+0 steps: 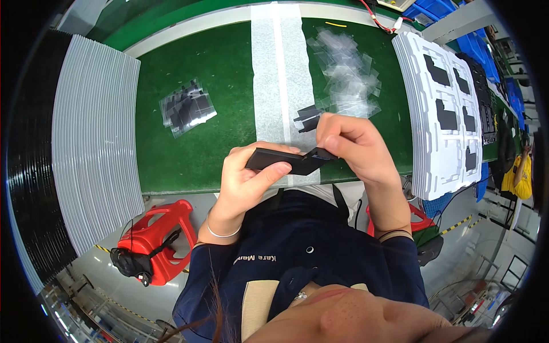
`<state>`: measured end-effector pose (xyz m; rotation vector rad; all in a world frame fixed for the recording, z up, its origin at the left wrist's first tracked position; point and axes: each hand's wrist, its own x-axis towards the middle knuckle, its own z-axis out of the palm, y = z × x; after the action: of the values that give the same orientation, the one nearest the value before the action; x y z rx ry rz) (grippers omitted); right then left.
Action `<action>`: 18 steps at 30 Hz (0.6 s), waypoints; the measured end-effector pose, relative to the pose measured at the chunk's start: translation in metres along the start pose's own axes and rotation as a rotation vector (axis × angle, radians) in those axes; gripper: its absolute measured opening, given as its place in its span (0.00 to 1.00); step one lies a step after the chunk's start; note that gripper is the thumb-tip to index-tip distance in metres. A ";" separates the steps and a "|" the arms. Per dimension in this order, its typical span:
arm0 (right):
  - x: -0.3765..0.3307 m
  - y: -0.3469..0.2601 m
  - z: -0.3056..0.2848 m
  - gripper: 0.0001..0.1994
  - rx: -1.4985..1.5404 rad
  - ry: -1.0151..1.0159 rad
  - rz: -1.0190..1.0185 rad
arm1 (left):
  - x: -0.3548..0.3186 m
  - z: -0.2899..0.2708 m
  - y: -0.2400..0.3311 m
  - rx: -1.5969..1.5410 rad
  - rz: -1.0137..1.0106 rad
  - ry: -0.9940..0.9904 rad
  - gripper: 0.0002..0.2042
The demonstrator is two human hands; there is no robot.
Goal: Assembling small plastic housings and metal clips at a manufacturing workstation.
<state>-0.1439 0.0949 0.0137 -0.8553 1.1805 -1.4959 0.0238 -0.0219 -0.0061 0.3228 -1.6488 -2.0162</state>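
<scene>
While the left hand [250, 171] clamps the flat black part [284, 160] at frame centre, the right hand [350, 146] pinches its right end; she should keep it level, peeling slowly.

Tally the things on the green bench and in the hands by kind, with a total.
Flat black part held in both hands: 1
Loose black parts on the white strip: 1 small cluster
Heaps of clear film pieces, one left and one right: 2
Stacks of white trays, one left and one right: 2
White strip across the mat: 1
Total: 7
</scene>
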 end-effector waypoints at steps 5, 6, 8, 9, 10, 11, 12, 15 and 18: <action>-0.005 -0.001 0.007 0.02 -0.259 0.149 -0.179 | -0.002 0.007 0.001 -0.062 -0.018 0.087 0.09; -0.005 0.000 0.009 0.02 -0.497 0.222 -0.314 | -0.002 0.009 0.002 -0.110 -0.049 0.115 0.09; -0.004 0.001 0.010 0.03 -0.562 0.254 -0.395 | -0.002 0.011 0.001 -0.156 -0.083 0.143 0.09; -0.003 0.001 0.011 0.04 -0.628 0.283 -0.477 | -0.003 0.011 0.001 -0.162 -0.089 0.154 0.09; -0.003 0.001 0.012 0.04 -0.625 0.284 -0.477 | -0.003 0.011 0.002 -0.168 -0.095 0.165 0.09; -0.003 0.000 0.013 0.04 -0.689 0.290 -0.500 | -0.003 0.011 0.001 -0.165 -0.096 0.165 0.09; -0.003 -0.001 0.013 0.04 -0.755 0.298 -0.524 | -0.003 0.011 0.001 -0.148 -0.085 0.168 0.09; -0.002 -0.001 0.013 0.04 -0.653 0.298 -0.463 | -0.002 0.012 0.002 -0.107 -0.061 0.159 0.09; -0.002 -0.002 0.014 0.05 -0.491 0.259 -0.325 | -0.001 0.010 0.000 -0.011 -0.011 0.116 0.08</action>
<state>-0.1309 0.0936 0.0198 -1.2560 1.7064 -1.6366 0.0201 -0.0132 -0.0041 0.4369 -1.5675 -1.9750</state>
